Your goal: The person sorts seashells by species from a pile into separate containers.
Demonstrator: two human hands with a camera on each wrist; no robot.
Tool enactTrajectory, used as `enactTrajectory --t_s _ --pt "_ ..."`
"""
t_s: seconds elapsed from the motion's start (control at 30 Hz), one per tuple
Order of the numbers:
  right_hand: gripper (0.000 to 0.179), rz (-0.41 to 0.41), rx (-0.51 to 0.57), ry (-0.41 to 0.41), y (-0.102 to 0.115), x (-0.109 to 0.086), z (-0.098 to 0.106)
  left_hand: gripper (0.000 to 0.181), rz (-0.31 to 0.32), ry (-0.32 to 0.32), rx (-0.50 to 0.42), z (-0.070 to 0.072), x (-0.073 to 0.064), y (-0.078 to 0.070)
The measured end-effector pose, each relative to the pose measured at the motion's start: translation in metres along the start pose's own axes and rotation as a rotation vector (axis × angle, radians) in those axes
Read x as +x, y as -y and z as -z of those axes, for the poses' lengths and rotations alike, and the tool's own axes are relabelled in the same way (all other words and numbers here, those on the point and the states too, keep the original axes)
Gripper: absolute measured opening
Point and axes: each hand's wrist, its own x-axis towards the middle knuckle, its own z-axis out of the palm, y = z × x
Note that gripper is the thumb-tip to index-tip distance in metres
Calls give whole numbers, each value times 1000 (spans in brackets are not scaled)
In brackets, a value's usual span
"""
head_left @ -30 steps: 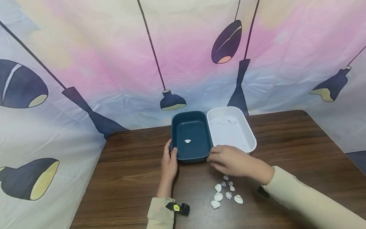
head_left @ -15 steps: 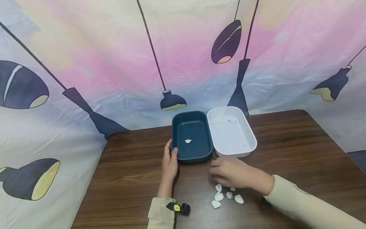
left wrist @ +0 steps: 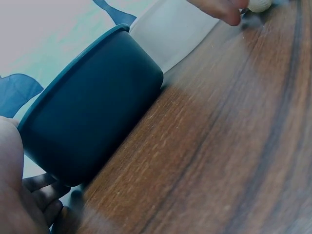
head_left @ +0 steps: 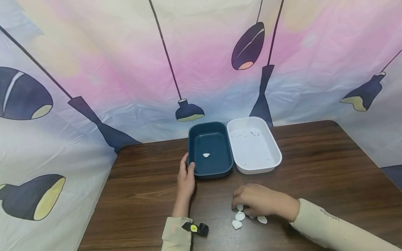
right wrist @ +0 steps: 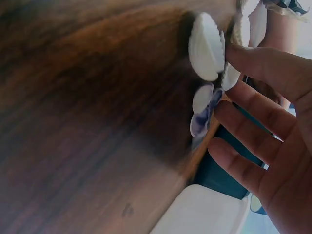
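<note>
My left hand [head_left: 186, 181] holds the dark teal tray [head_left: 213, 173] at its near left corner, thumb at the rim. In the left wrist view its fingers [left wrist: 46, 192] reach low against the tray's wall. One small white shell [head_left: 206, 155] lies inside that tray. My right hand [head_left: 255, 199] is down over a cluster of shells on the table, covering some of them. The right wrist view shows its thumb and fingers spread around a white shell [right wrist: 230, 78], beside a larger ribbed white shell [right wrist: 204, 46] and a purple-and-white shell [right wrist: 200, 122].
A white tray [head_left: 254, 150], with small dark specks on its floor, stands right against the teal tray. More shells, including a white shell [head_left: 237, 224], lie nearer the front on the wooden table [head_left: 141, 195]. Behind hangs a patterned cloth [head_left: 125, 69].
My right hand has moved from the front of the trays, back toward me, to the shells. The left hand and both trays have stayed in place.
</note>
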Motion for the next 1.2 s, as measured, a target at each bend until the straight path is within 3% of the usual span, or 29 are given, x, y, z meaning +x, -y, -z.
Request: enactTrajectory --t_s 0.43,0.7,1.2 --pt "26 14 -43 9 3 2 -6 52 9 1 11 1 0 0" --pt "24 43 -26 -26 1 6 -8 53 31 -9 28 2 -1 2" --pt "16 58 -53 -63 2 18 14 52 11 -4 3 0 1 1"
